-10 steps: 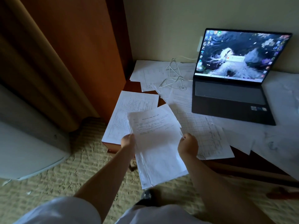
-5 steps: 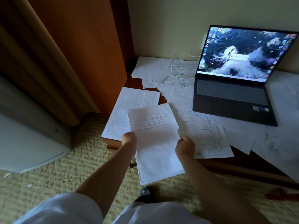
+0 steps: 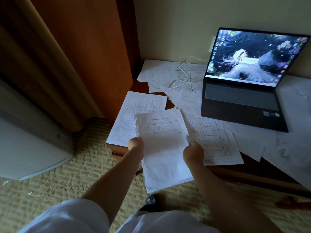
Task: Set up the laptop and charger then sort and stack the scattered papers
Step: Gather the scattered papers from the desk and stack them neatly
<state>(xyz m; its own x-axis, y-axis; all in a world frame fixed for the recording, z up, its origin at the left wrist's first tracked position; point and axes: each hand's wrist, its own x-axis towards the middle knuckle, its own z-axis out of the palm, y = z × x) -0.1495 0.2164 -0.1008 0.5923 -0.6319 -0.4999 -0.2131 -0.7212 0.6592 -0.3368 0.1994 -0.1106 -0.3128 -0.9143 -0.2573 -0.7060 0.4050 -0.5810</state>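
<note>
A stack of papers [image 3: 161,145] is held above the near edge of the desk [image 3: 121,149], its lower end overhanging the carpet [image 3: 67,182]. The top sheet carries printed text on its upper half. The left hand [image 3: 136,144] grips the stack's left edge with fingers curled around it; the right hand [image 3: 193,153] grips the right edge in the same closed manner, thumb side toward the sheets. Both hands sit at about mid-height of the stack. Beneath and to the left lies a printed form [image 3: 139,111] flat on the desk corner. To the right lies a gridded sheet [image 3: 212,140], partly covered by the held stack. More loose sheets [image 3: 159,73] are spread toward the wall, and others [image 3: 294,132] extend along the right side of the desk. A white charger cable [image 3: 182,76] lies looped over the far sheets and runs toward the wall. The laptop [image 3: 244,98] stands open on the desk at right, screen lit, resting on papers. A wooden panel [image 3: 84,47] stands left of the desk, with a white appliance [image 3: 25,148] on the carpet farther left.
</note>
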